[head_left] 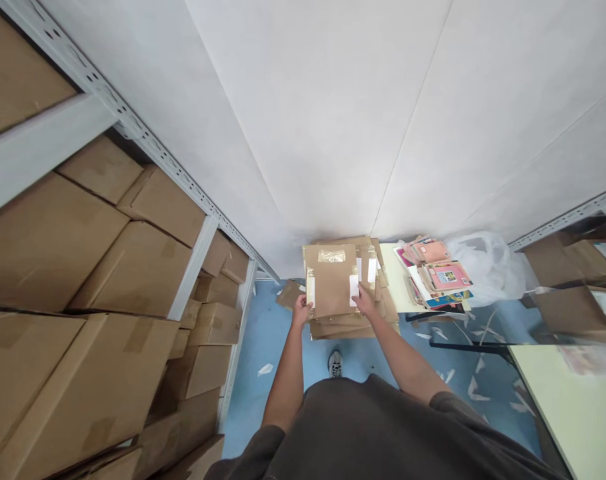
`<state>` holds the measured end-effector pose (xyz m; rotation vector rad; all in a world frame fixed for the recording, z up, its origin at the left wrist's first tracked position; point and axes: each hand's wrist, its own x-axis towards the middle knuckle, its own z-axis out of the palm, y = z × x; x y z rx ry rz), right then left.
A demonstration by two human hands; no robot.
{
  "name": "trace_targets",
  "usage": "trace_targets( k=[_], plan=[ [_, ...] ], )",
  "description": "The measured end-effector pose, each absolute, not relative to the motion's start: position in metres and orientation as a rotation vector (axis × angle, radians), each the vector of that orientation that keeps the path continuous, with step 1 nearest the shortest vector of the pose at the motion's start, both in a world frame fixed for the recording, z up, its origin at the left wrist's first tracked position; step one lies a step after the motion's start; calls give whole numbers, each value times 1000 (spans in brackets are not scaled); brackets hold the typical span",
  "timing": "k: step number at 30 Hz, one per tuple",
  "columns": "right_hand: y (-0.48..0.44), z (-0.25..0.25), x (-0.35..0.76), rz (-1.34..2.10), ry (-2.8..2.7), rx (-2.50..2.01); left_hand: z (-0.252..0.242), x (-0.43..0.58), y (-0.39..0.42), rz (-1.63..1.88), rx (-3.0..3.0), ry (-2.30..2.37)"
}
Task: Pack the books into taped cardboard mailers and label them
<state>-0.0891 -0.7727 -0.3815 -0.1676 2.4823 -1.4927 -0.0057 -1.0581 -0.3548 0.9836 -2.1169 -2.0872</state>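
Note:
A flat piece of brown cardboard (331, 280) with shiny tape at its top and white labels at both sides is held above a stack of flattened cardboard (350, 328). My left hand (301, 311) grips its lower left edge. At its lower right edge, my right hand (364, 301) has its fingers closed on the same piece, by the white label. The stack underneath is partly hidden by the held piece.
Right of the stack, books (445, 275) lie on a pale table (395, 283) beside a clear plastic bag (490, 267). Shelves with brown boxes (133, 267) line the left side. Paper scraps (265, 369) litter the blue floor (253, 400). Another pale tabletop (573, 400) is at the lower right.

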Motion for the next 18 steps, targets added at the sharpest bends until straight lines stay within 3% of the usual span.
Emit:
trace_targets(
  k=[5,10,14,18],
  plan=[
    [-746,-357,-102,-1816,2189,211,-331,-1,-1050,-2373,790,-1962],
    [-677,-321,-104,-2066,1939,249,-302,-28,-1012,-2305,679,-2060],
    [-589,-283,-92,-2236,1840,235,-269,-64,-939,-2253,500,-2189],
    [-477,-247,-67,-2350,1871,273,-235,-91,-835,-2420,230,-2343]
  ],
)
